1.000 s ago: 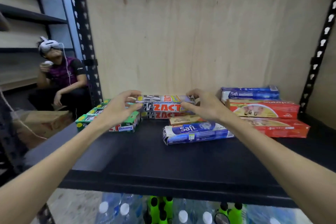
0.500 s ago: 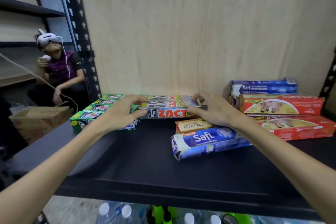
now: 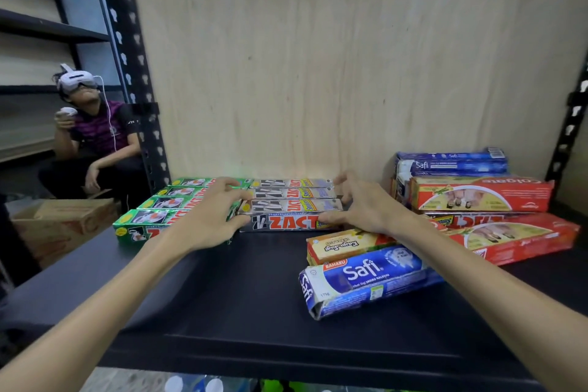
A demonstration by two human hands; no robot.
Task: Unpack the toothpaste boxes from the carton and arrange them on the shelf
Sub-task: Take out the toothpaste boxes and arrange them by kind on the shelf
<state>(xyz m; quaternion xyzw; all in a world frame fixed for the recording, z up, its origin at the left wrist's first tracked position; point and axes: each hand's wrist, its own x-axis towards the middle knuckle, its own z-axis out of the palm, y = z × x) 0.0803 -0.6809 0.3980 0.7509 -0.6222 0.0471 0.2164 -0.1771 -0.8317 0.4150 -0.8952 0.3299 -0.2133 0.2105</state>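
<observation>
Three silver ZACT toothpaste boxes (image 3: pixel 291 205) lie side by side at the back middle of the black shelf (image 3: pixel 238 296). My left hand (image 3: pixel 210 216) presses on their left ends and my right hand (image 3: pixel 366 207) on their right ends, clamping the row between them. Several green ZACT boxes (image 3: pixel 159 210) lie in a row right against their left. A blue Safi box (image 3: pixel 366 280) lies at an angle in front, partly over an orange box (image 3: pixel 343 245). The brown carton (image 3: pixel 63 223) stands beyond the shelf's left end.
Red Colgate boxes (image 3: pixel 480 196) and another blue Safi box (image 3: pixel 451 162) are stacked at the right. A plywood back panel (image 3: pixel 318 57) closes the shelf. A person wearing a headset (image 3: pixel 95 137) sits at the left. Bottles (image 3: pixel 191 385) stand on the level below.
The silver ZACT boxes, held slightly above the shelf a second ago, now lie flat beside the green row. Both hands have moved down and back with them.
</observation>
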